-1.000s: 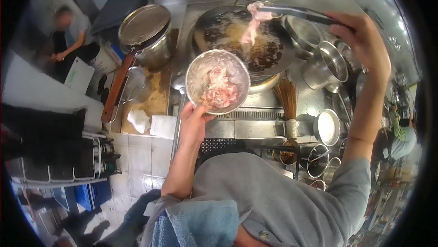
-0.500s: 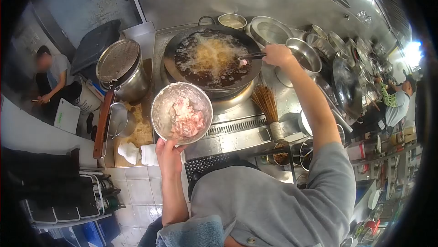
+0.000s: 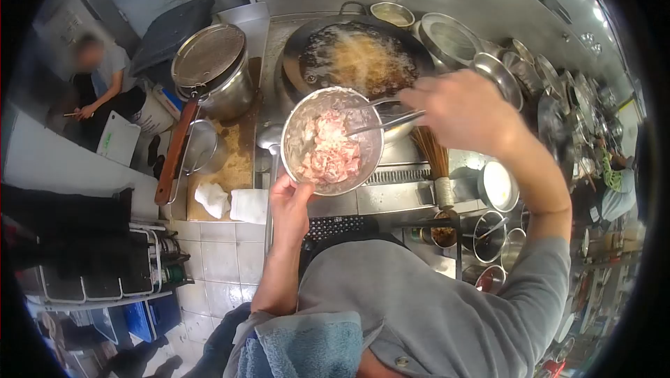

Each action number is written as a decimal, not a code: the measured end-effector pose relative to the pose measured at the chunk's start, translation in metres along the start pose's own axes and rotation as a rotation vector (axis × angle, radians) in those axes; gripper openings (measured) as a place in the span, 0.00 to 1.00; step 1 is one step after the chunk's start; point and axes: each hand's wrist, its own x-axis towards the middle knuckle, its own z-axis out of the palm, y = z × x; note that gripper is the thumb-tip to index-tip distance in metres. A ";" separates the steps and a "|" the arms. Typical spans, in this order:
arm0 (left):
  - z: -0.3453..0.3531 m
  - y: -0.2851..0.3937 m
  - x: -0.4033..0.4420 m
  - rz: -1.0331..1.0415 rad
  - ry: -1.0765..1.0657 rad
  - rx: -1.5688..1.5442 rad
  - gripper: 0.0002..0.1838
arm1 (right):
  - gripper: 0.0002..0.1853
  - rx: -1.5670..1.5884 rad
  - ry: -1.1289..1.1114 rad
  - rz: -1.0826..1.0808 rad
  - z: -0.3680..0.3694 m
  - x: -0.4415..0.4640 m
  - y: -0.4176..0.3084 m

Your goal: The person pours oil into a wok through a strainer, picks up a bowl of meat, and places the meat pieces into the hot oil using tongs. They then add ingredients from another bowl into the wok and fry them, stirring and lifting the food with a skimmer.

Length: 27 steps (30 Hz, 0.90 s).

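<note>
Nearest, the person's left hand (image 3: pixel 289 203) has its fingers curled in on the near rim of the bowl (image 3: pixel 299 123), the thumb over the edge, as it did half a second ago. The bowl is up off the table (image 3: pixel 466 165), tipped so that its inside shows. The meat (image 3: pixel 331 151) lies in it as a pale pink heap, mostly at the middle and near side, and plenty is left.

The change is in the tongs (image 3: pixel 387 124). Half a second ago they reach to the right side of the wok with a pink piece at their end; now they slant down into the bowl from the right, arms spread apart, tips at the far right edge of the meat. No lifted piece shows on them, and whether the tips grip anything cannot be told. The right hand (image 3: pixel 464 109) is blurred, its fingers closed around the tongs' upper end, just right of the bowl and above the brush (image 3: pixel 440 168).

Farther off, the wok (image 3: pixel 296 57) holds foaming oil (image 3: pixel 363 57); no separate piece can be made out in the froth. The earlier piece has probably been let go there, which puts the work back at the bowl, at the picking-up stage.
</note>
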 end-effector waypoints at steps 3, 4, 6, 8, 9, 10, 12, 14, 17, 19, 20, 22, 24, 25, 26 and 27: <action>0.011 0.002 0.001 -0.015 -0.002 0.010 0.06 | 0.08 0.040 -0.111 -0.019 0.022 0.021 0.007; 0.012 0.002 0.001 -0.032 0.004 -0.019 0.06 | 0.09 0.072 -0.053 0.001 0.016 0.017 0.012; 0.012 0.003 0.003 -0.058 0.026 -0.081 0.05 | 0.10 0.053 -0.001 0.040 0.003 0.009 0.019; 0.014 0.013 0.001 -0.093 0.023 -0.064 0.04 | 0.08 0.050 0.051 0.103 -0.011 0.001 0.019; 0.014 0.017 0.001 -0.111 0.021 -0.055 0.05 | 0.09 0.067 0.085 0.120 -0.017 -0.001 0.023; 0.013 0.016 0.001 -0.112 0.002 -0.077 0.05 | 0.09 0.087 0.121 0.140 -0.020 -0.004 0.029; 0.013 0.014 0.004 -0.115 -0.045 -0.116 0.05 | 0.12 0.135 0.247 0.168 -0.029 -0.007 0.037; 0.012 0.010 0.005 -0.146 -0.020 -0.088 0.04 | 0.12 0.212 0.272 0.203 -0.026 -0.010 0.036; 0.014 0.009 0.008 -0.162 -0.003 -0.112 0.05 | 0.11 0.137 0.175 0.149 -0.005 -0.011 0.024; 0.010 0.008 0.006 -0.161 0.021 -0.115 0.07 | 0.12 0.156 0.154 0.171 0.003 -0.007 0.025; 0.007 0.006 0.006 -0.153 0.031 -0.101 0.08 | 0.12 0.176 0.176 0.213 -0.001 -0.006 0.028; 0.006 0.008 0.006 -0.147 0.057 -0.100 0.09 | 0.12 0.212 0.221 0.308 -0.013 -0.003 0.042; 0.005 0.014 0.005 -0.152 0.082 -0.125 0.10 | 0.13 0.174 0.276 0.306 -0.010 0.003 0.057; 0.002 0.014 0.005 -0.149 0.103 -0.119 0.10 | 0.13 0.154 0.301 0.306 -0.006 0.007 0.066; -0.002 0.013 0.004 -0.146 0.125 -0.113 0.11 | 0.13 0.106 0.303 0.250 0.008 0.013 0.076; -0.007 0.012 0.003 -0.143 0.148 -0.108 0.11 | 0.12 0.098 0.257 0.283 0.018 0.017 0.074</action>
